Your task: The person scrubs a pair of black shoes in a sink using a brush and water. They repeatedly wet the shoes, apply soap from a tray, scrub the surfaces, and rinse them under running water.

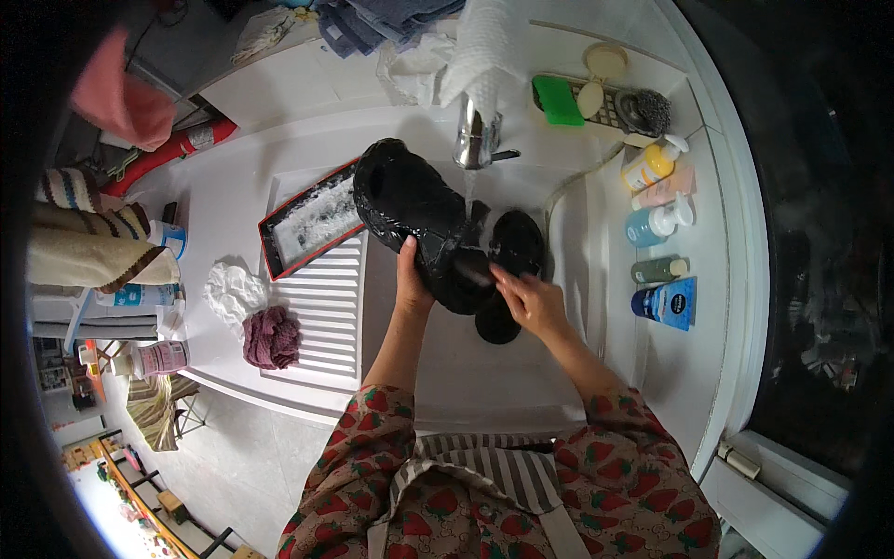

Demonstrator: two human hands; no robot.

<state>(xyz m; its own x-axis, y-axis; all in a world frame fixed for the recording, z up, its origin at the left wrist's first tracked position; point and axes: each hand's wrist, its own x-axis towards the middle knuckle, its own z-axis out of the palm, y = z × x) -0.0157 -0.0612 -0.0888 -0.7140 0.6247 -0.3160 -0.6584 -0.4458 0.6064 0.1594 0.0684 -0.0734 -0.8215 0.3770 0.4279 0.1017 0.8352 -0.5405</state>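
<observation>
My left hand (413, 283) grips the side of a wet black shoe (408, 199), held tilted over the sink basin with its opening toward me. Water runs from the chrome faucet (473, 136) onto or just beside the shoe. At the shoe's near end my right hand (531, 300) is blurred. Its fingers are closed on a small dark object (473, 267), too blurred to name exactly. Another black shoe (517, 241) lies in the basin behind the right hand, partly hidden.
A black tray with a red rim (269, 244) holds suds on the ridged washboard (325, 328). Beside it are a white crumpled cloth (234, 293) and a maroon cloth (271, 337). Bottles, including a yellow pump bottle (649, 168), line the right ledge; a green sponge (557, 101) lies behind.
</observation>
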